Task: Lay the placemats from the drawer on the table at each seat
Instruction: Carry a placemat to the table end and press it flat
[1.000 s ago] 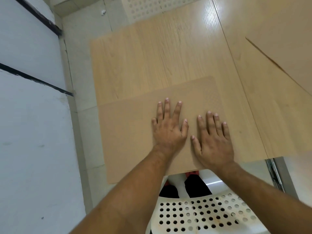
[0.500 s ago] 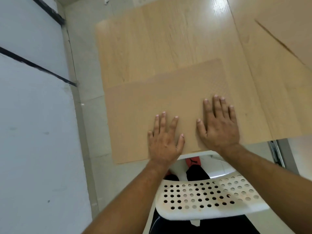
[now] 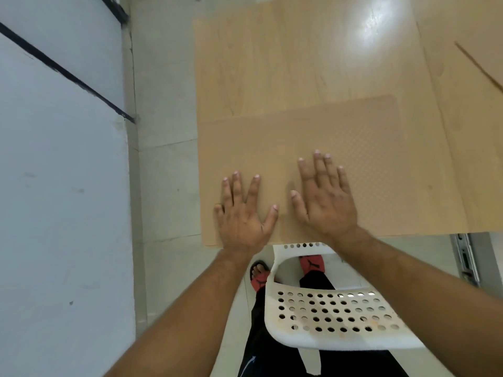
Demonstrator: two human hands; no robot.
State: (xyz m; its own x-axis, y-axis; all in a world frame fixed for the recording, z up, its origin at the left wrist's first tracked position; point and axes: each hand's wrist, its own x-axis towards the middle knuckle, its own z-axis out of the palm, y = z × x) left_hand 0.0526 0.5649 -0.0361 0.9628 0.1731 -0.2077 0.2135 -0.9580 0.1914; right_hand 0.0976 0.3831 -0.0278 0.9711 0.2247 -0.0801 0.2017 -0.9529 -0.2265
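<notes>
A tan, finely textured placemat (image 3: 353,137) lies flat on the light wooden table (image 3: 299,55), along its near edge and close to its left edge. My left hand (image 3: 245,213) rests palm down on the mat's near left part, fingers spread. My right hand (image 3: 325,198) lies flat beside it near the mat's middle, fingers also apart. Neither hand grips anything. A second placemat (image 3: 484,31) shows at the far right on the table, cut off by the frame.
A white perforated plastic chair (image 3: 334,319) stands pushed toward the table's near edge, below my arms. My feet in red sandals (image 3: 260,278) stand on the pale tiled floor (image 3: 166,172). A white wall (image 3: 60,186) runs close along the left.
The placemat has slid right and now lies fully on the table instead of overhanging its left edge. My hands have spread apart, the left drawn back to the mat's near edge.
</notes>
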